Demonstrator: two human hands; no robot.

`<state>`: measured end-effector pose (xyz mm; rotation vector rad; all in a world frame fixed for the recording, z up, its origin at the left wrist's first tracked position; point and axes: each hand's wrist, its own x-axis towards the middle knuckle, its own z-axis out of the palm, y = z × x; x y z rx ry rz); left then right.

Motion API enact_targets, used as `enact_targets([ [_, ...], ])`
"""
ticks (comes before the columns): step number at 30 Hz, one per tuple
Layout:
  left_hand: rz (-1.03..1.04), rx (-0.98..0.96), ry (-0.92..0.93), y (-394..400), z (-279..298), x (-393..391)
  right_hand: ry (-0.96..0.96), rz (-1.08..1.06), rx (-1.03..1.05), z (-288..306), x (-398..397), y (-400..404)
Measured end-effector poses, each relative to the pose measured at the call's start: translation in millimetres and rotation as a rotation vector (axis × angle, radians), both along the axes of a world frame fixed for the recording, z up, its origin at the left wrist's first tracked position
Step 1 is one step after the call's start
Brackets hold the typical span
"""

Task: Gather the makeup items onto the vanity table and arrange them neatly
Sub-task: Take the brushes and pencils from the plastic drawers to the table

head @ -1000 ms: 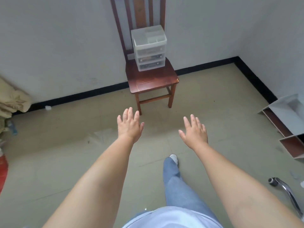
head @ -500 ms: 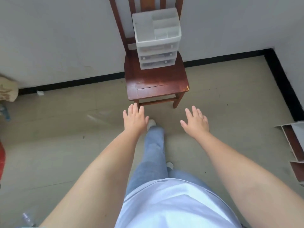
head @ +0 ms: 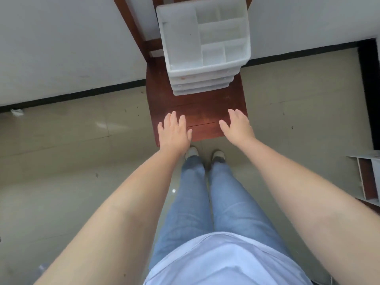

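A translucent white makeup organizer with drawers and a divided top tray stands at the back of a dark red wooden chair seat. Its top compartments look bare; the drawer contents are not visible from here. My left hand reaches out over the seat's front left corner with straight fingers, holding nothing. My right hand hovers over the seat's front right part, fingers spread, also holding nothing. Both hands are short of the organizer.
The chair backs against a white wall with a black skirting strip. Beige tiled floor surrounds it. A low white and brown shelf unit sits at the right edge. My legs and shoes stand just before the chair.
I have stepped up to the chair, so it and the organizer now sit much closer. Both hands have moved forward from above the floor to above the seat's front edge.
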<state>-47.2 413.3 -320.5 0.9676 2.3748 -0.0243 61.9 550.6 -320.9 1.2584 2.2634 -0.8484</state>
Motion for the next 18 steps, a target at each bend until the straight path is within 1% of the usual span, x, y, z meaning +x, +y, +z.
enact_targets([
  [2,0.043,0.063,0.025,13.8,-10.4,-18.7,0.091,-0.186,-0.070,-12.1,-32.8,17.8],
  [3,0.074,0.104,0.040,19.5,-14.7,-27.4,0.145,-0.324,-0.130,-17.5,-49.1,24.8],
  [6,0.145,0.241,0.062,36.5,-26.1,-49.3,0.352,-0.801,-0.474,-33.3,-93.9,40.8],
  [8,0.196,0.301,0.042,45.9,-30.8,-57.8,0.491,-1.079,-0.711,-37.2,-115.9,49.4],
  [11,0.249,0.365,0.005,54.0,-35.6,-64.3,0.691,-1.404,-0.917,-39.3,-134.6,59.4],
  [13,0.275,0.403,0.012,58.6,-39.5,-68.0,0.770,-1.513,-0.966,-43.1,-135.9,64.1],
  [16,0.313,0.441,0.018,67.0,-47.4,-72.9,0.812,-1.503,-1.064,-51.9,-126.7,66.2],
  [18,0.315,0.430,0.028,70.7,-52.0,-73.7,0.800,-1.535,-1.071,-57.1,-116.8,61.9],
])
